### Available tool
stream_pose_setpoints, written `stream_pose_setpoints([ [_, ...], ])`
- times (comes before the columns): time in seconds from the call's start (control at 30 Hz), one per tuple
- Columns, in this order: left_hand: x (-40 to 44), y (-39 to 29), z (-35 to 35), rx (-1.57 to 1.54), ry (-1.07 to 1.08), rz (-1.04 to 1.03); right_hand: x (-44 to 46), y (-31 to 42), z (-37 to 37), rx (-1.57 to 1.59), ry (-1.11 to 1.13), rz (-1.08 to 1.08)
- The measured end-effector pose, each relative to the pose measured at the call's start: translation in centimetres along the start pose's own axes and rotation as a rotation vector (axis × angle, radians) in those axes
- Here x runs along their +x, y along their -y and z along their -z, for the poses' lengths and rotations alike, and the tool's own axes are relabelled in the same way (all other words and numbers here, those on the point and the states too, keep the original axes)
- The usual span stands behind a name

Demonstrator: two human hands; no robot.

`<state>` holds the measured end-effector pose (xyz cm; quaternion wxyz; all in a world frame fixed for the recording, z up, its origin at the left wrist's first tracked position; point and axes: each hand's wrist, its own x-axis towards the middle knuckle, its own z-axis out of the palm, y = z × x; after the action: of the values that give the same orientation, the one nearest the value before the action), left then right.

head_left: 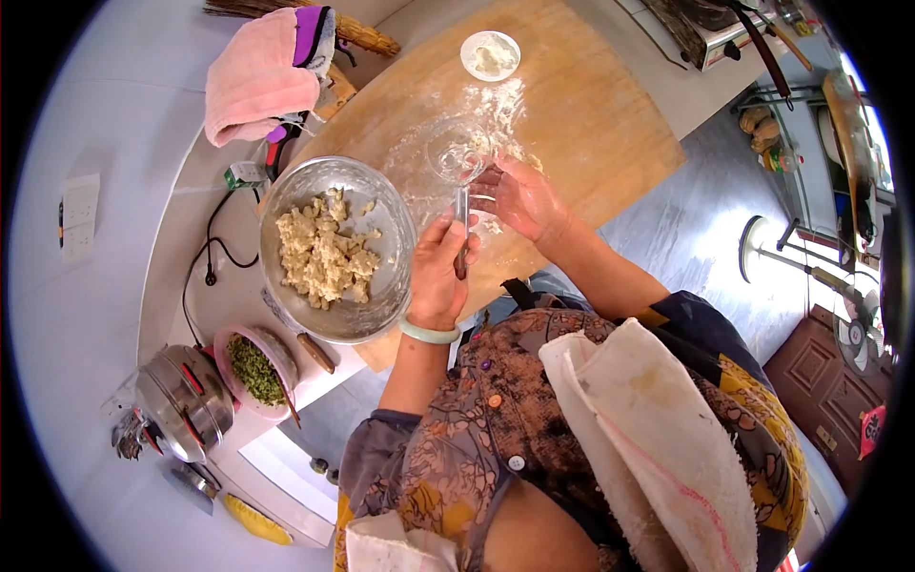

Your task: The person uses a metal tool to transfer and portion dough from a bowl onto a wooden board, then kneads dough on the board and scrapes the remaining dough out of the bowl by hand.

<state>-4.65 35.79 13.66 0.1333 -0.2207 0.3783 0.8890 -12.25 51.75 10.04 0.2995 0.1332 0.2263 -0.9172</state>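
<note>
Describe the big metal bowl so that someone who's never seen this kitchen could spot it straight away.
Find the large wooden board. At its left side in the picture, beside the left hand, sits a wide, round metal bowl. Unlike the smaller pink bowl of chopped greens below it, this one holds pale, lumpy dough.

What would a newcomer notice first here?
Probably the big metal bowl left of centre, with lumpy pale dough inside. Next, mid-view over the flour-dusted board, the left hand grips a metal tool, the right hand close by. The pink towel stands out at upper left.
</note>
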Motion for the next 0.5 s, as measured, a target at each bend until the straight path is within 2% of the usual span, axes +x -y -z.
stream_pose_setpoints([
  [0.1,-0.1,-0.2,-0.4,0.085,-0.035,-0.046,-0.1,-0.1,0.1,0.042,-0.051,0.023],
  [0.2,-0.2,-0.3,-0.6,0.134,-0.066,-0.095,0.0,-0.3,0.8,-0.12,-0.077,0.174],
  [0.4,-0.4,0.0,-0.5,0.303,-0.106,-0.205,-0.9,0.0,-1.7,-0.301,-0.145,0.163],
  [0.5,-0.5,0.1,-0.3,0.39,-0.111,-0.253,-1.5,0.3,-3.3,-0.255,-0.189,0.08],
])
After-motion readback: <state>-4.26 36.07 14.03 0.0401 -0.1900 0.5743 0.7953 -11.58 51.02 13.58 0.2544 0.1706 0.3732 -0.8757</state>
